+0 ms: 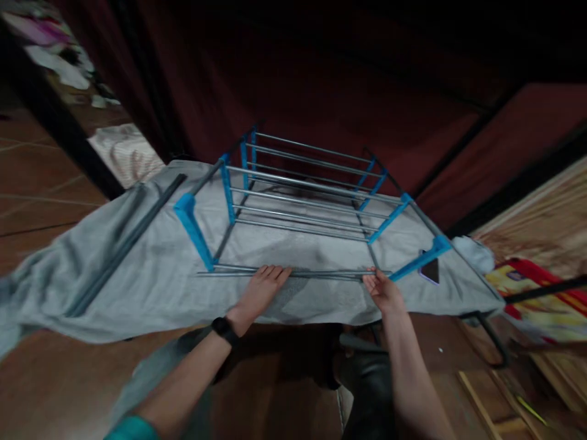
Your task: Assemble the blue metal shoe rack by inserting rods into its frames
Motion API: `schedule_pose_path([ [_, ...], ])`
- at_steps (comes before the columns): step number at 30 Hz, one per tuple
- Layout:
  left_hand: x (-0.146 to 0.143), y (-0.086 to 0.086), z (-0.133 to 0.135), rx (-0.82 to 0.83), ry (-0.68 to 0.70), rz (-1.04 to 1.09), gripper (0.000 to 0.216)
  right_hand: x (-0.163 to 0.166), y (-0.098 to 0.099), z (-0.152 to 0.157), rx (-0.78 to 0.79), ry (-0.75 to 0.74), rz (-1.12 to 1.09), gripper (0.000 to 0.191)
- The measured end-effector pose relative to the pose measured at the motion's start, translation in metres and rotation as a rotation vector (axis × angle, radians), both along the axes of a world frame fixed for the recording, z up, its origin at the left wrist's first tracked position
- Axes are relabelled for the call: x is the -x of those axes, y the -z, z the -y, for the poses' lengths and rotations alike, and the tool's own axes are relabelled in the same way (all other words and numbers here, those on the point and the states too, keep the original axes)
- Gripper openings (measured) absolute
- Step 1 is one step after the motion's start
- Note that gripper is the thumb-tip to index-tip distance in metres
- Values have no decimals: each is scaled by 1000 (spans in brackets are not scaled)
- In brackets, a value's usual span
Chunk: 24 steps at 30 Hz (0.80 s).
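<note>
A rack frame of grey metal tubes with blue plastic brackets [195, 229] lies on a grey cloth. Along its near edge run thin metal rods [325, 274], close together and slightly crossed. My left hand [266, 287], a black band on its wrist, is closed over the rods left of their middle. Farther right, my right hand [383, 290] pinches the rods near their right end, beside the lower right blue bracket [415, 261]. Exactly how many rods each hand holds is hidden by the fingers.
Loose dark tubes [128, 241] lie on the cloth [321, 302] at the left. A phone [430, 271] rests right of the rack. Dark red curtain [293, 85] hangs behind. On the right are a red and yellow bag [541, 299] and wooden pieces [481, 403] on the floor.
</note>
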<state>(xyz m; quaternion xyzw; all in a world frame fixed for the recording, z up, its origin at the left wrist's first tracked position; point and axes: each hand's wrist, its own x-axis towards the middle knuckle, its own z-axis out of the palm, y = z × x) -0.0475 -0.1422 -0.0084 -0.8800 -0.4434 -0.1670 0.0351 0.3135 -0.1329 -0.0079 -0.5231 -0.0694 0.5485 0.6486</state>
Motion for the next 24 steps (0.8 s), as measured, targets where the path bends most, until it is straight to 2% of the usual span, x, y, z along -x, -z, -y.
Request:
schedule_pose_path([
  [5,7,14,-14,-12,-25,57,47,4,-6,-1,-87,52,-38,13],
  [10,9,18,-18,4,-19,61,43,1,-5,3,-188,61,-19,7],
  [24,10,15,-20,11,-33,85,37,-2,0,7,-167,50,-13,6],
])
